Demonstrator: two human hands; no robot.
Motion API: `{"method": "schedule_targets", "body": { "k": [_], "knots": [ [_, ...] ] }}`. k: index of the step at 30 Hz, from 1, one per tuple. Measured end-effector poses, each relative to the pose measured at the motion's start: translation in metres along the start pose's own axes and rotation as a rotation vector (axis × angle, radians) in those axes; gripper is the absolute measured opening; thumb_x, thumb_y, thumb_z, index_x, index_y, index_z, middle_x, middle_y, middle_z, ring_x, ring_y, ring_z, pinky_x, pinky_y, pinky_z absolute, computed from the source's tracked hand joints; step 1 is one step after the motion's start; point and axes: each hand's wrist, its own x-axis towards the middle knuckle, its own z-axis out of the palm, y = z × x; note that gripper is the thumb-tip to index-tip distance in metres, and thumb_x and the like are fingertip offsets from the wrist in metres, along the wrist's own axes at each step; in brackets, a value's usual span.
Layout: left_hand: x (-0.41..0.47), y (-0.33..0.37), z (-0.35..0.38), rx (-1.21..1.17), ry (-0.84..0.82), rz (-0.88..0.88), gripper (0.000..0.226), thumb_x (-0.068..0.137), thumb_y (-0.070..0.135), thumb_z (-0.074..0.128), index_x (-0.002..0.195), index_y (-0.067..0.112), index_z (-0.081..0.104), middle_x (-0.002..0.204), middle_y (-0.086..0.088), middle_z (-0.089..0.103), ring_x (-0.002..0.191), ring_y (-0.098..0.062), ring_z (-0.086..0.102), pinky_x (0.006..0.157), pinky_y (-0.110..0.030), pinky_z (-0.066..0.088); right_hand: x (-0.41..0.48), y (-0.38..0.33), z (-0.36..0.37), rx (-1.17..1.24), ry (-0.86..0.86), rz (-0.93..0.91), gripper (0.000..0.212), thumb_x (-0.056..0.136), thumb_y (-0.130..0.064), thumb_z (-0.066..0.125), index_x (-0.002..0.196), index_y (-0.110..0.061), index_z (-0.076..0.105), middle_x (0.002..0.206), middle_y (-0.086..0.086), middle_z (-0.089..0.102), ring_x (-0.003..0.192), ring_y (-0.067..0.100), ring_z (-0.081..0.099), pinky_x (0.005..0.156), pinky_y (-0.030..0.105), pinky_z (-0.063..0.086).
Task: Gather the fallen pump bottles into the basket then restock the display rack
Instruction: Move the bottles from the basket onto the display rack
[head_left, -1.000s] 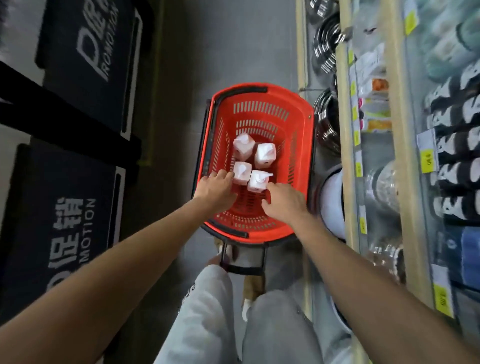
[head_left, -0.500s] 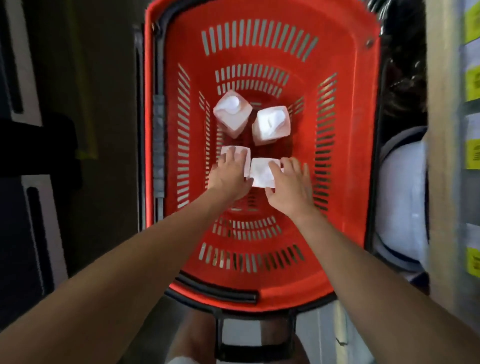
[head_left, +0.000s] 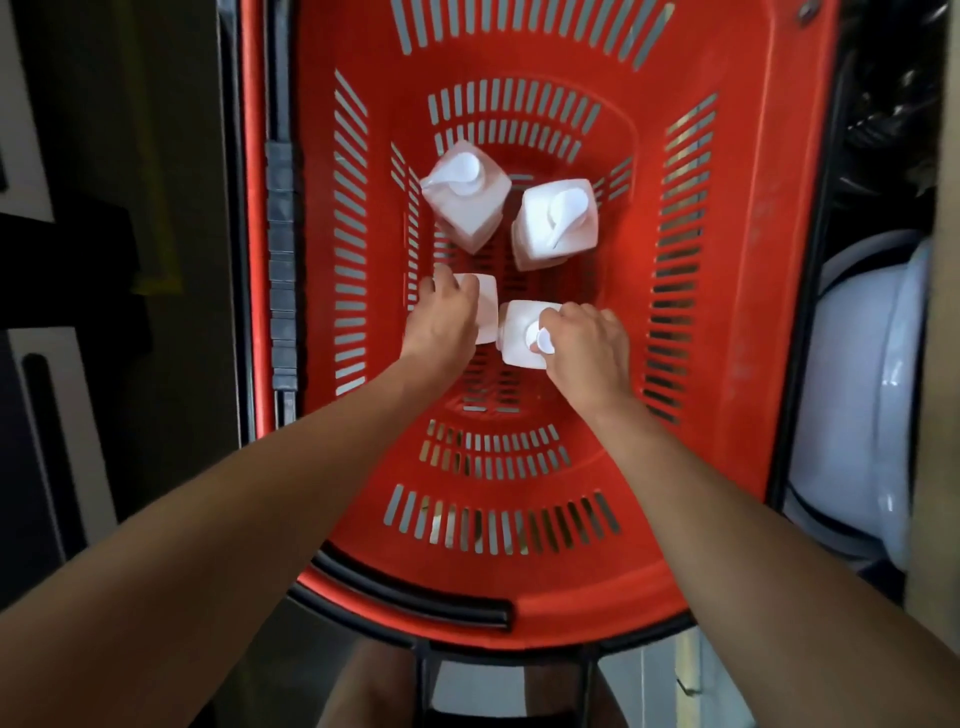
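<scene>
A red slotted basket (head_left: 727, 312) fills the view, seen from straight above. Several white square pump bottles stand upright on its floor. The far left bottle (head_left: 466, 195) and the far right bottle (head_left: 555, 223) stand untouched. My left hand (head_left: 444, 325) is closed over the top of the near left bottle (head_left: 487, 312), hiding its pump. My right hand (head_left: 589, 351) grips the near right bottle (head_left: 517, 338) at its pump head, which shows between thumb and fingers.
The basket's black handle (head_left: 415, 597) lies along its near rim, with a black frame (head_left: 504, 670) below it. A white round tub (head_left: 862, 395) sits to the right, under dark shelf goods. Dark sign boards (head_left: 62, 364) stand on the left.
The view has come much closer to the basket as I lean down. Both hands reached deeper and closed on the two near bottles; the right bottle's pump head now shows.
</scene>
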Motion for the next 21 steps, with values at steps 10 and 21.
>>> {"method": "schedule_targets", "body": {
  "k": [10, 21],
  "knots": [
    [-0.051, -0.003, -0.062, -0.117, 0.043, 0.017, 0.043, 0.082, 0.002, 0.058, 0.124, 0.004, 0.047, 0.123, -0.019, 0.044, 0.111, -0.036, 0.044, 0.086, -0.039, 0.045, -0.019, -0.005, -0.064, 0.125, 0.117, 0.059, 0.021, 0.071, -0.017, 0.08, 0.078, -0.002, 0.066, 0.072, 0.018, 0.065, 0.071, 0.037, 0.063, 0.064, 0.039, 0.041],
    [-0.211, 0.015, -0.253, -0.34, 0.235, -0.025, 0.039, 0.087, 0.015, 0.062, 0.124, 0.015, 0.051, 0.124, -0.009, 0.048, 0.114, -0.027, 0.047, 0.087, -0.034, 0.044, -0.114, -0.046, -0.293, 0.108, 0.147, 0.045, 0.028, 0.086, -0.034, 0.065, 0.101, -0.011, 0.065, 0.103, 0.015, 0.069, 0.099, 0.033, 0.061, 0.078, 0.037, 0.041]
  ]
}}
